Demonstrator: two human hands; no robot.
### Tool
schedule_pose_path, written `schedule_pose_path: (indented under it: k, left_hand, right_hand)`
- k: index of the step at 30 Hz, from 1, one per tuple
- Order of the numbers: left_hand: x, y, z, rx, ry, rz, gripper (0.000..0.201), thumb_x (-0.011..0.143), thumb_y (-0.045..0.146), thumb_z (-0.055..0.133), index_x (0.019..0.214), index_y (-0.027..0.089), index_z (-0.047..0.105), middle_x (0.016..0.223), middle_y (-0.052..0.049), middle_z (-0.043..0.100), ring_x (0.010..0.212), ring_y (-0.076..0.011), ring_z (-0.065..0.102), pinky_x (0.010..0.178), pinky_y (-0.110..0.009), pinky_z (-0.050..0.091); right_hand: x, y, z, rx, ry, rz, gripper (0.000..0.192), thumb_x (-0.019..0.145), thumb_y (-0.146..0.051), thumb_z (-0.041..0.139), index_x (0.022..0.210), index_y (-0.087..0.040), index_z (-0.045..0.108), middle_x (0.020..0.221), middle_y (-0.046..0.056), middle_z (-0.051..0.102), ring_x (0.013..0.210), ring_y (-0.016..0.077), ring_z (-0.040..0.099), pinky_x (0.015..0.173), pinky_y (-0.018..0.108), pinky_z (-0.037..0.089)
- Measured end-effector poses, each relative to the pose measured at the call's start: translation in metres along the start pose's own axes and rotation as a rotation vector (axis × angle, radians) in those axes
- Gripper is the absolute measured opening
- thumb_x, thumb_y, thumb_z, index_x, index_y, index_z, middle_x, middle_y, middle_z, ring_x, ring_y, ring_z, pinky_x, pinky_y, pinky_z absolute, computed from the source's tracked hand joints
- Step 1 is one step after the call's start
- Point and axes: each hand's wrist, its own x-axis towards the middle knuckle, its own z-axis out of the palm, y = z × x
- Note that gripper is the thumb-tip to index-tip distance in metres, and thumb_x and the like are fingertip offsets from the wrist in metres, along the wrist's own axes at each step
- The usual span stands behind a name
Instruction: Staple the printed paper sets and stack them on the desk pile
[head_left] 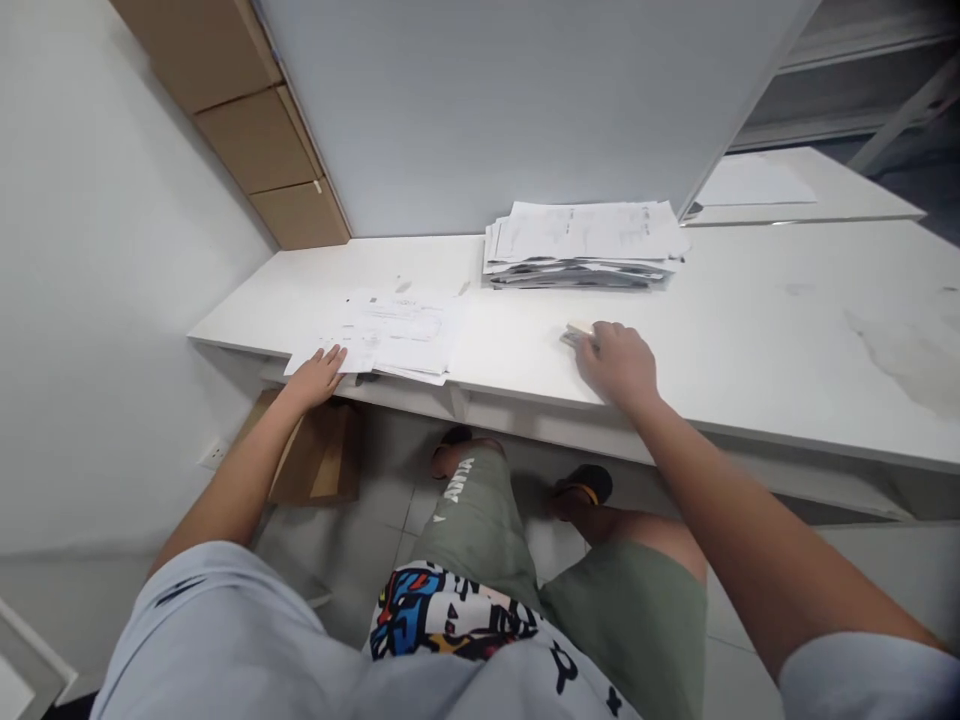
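My left hand [318, 376] lies on the near left corner of some loose printed sheets [409, 335], its fingers stretched out flat. These sheets overlap unevenly and stick out slightly over the desk's front edge. Further right, my right hand [621, 362] is closed around what looks like a small stapler [577, 332], cream on top and grey below. Only its front end shows; my fingers hide the rest. It is low over the desk, apart from the sheets. Behind it sits a thick stack of papers [589, 235] with uneven edges.
The long white desk [757, 330] runs along a pale upright panel [517, 110]. Cardboard boxes [259, 140] are stacked at the back left. An open cardboard box [319, 450] stands on the floor below. Clear plastic [911, 350] lies at the right, and another sheet [757, 182] beyond the panel.
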Motion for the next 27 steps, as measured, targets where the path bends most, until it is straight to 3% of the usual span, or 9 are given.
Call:
schedule_pose_path:
  k: [3, 6, 9, 12, 15, 17, 22, 24, 27]
  left_hand:
    - [-0.01, 0.016, -0.007, 0.004, -0.071, -0.114, 0.048, 0.095, 0.023, 0.032, 0.137, 0.008, 0.05, 0.143, -0.014, 0.051, 0.135, -0.0276, 0.045, 0.113, -0.042, 0.035]
    - [-0.017, 0.042, -0.021, -0.032, 0.096, -0.216, 0.049, 0.096, 0.024, 0.027, 0.136, 0.013, 0.052, 0.14, -0.011, 0.055, 0.133, -0.0238, 0.048, 0.112, -0.041, 0.038]
    - [-0.012, 0.075, -0.029, -0.017, 0.163, 0.045, 0.05, 0.094, 0.019, 0.028, 0.138, 0.012, 0.051, 0.142, -0.011, 0.053, 0.137, -0.0218, 0.043, 0.117, -0.04, 0.032]
    - [0.008, 0.114, -0.026, -0.006, 0.105, 0.371, 0.051, 0.093, 0.015, 0.028, 0.138, 0.012, 0.052, 0.144, -0.011, 0.051, 0.14, -0.0228, 0.038, 0.118, -0.043, 0.028]
    - [0.032, 0.161, -0.013, -0.046, 0.045, 0.576, 0.051, 0.091, 0.011, 0.032, 0.138, 0.013, 0.051, 0.145, -0.011, 0.05, 0.142, -0.0239, 0.035, 0.117, -0.046, 0.029]
    - [0.045, 0.195, -0.002, -0.088, 0.04, 0.636, 0.053, 0.089, 0.008, 0.034, 0.14, 0.012, 0.049, 0.145, -0.012, 0.049, 0.141, -0.0262, 0.035, 0.117, -0.051, 0.028]
    - [0.058, 0.27, 0.021, -0.182, 0.133, 0.606, 0.052, 0.091, 0.01, 0.037, 0.141, 0.013, 0.048, 0.144, -0.015, 0.05, 0.138, -0.0308, 0.04, 0.114, -0.062, 0.025]
    - [0.06, 0.288, 0.026, -0.191, 0.134, 0.618, 0.052, 0.09, 0.011, 0.039, 0.141, 0.013, 0.049, 0.145, -0.015, 0.049, 0.138, -0.0313, 0.04, 0.113, -0.06, 0.028]
    - [0.065, 0.298, 0.027, -0.183, 0.114, 0.648, 0.05, 0.091, 0.011, 0.037, 0.141, 0.011, 0.049, 0.147, -0.014, 0.046, 0.139, -0.0315, 0.038, 0.114, -0.056, 0.029]
  right_hand:
    - [-0.003, 0.002, 0.0, -0.005, 0.005, 0.002, 0.024, 0.089, -0.028, 0.042, 0.1, -0.015, 0.059, 0.094, 0.016, 0.062, 0.087, 0.0291, 0.052, 0.066, 0.034, 0.035]
    - [-0.003, 0.004, 0.001, 0.035, 0.004, 0.009, 0.026, 0.087, -0.028, 0.044, 0.103, -0.015, 0.06, 0.098, 0.016, 0.064, 0.091, 0.0296, 0.054, 0.069, 0.035, 0.038]
    - [-0.001, 0.006, 0.001, 0.186, -0.019, -0.024, 0.028, 0.089, -0.033, 0.044, 0.103, -0.017, 0.062, 0.103, 0.013, 0.066, 0.096, 0.0279, 0.056, 0.074, 0.034, 0.041]
    - [0.0, 0.008, -0.004, 0.319, -0.024, -0.016, 0.032, 0.093, -0.038, 0.037, 0.09, -0.019, 0.064, 0.094, 0.01, 0.067, 0.09, 0.0244, 0.058, 0.073, 0.031, 0.04]
    - [0.001, 0.009, -0.009, 0.359, 0.005, 0.032, 0.036, 0.093, -0.037, 0.033, 0.075, -0.02, 0.059, 0.078, 0.008, 0.065, 0.078, 0.0219, 0.057, 0.068, 0.03, 0.037]
    - [0.001, 0.008, -0.011, 0.387, 0.024, 0.045, 0.032, 0.091, -0.035, 0.036, 0.073, -0.02, 0.057, 0.075, 0.007, 0.064, 0.075, 0.0209, 0.056, 0.067, 0.029, 0.035]
    - [0.005, 0.005, -0.011, 0.379, 0.046, 0.029, 0.026, 0.089, -0.031, 0.038, 0.07, -0.02, 0.052, 0.074, 0.006, 0.061, 0.073, 0.0194, 0.053, 0.067, 0.029, 0.034]
    - [0.006, 0.005, -0.01, 0.351, 0.062, 0.023, 0.025, 0.09, -0.029, 0.039, 0.068, -0.021, 0.049, 0.073, 0.006, 0.06, 0.073, 0.0191, 0.052, 0.067, 0.029, 0.033]
    - [0.008, 0.005, -0.009, 0.328, 0.098, 0.04, 0.027, 0.091, -0.027, 0.04, 0.065, -0.022, 0.042, 0.069, 0.004, 0.056, 0.072, 0.0184, 0.049, 0.067, 0.028, 0.032]
